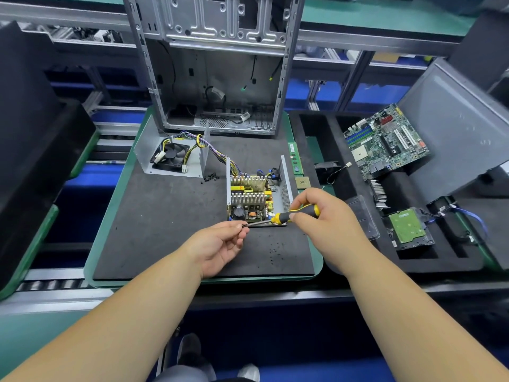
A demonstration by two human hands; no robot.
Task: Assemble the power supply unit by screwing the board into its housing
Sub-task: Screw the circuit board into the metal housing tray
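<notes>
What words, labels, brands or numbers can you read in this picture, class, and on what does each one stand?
None can be read.
Hard drive: white label, too blurred.
Motherboard: printing too small.
Memory stick: chip marks too small.
Power supply board: part marks too small.

The screwdriver [286,215] tip vanished behind the left hand [220,244] fingertips, any screw there too small to tell; the computer case [220,64] was cut off by the top edge of the frame
</notes>
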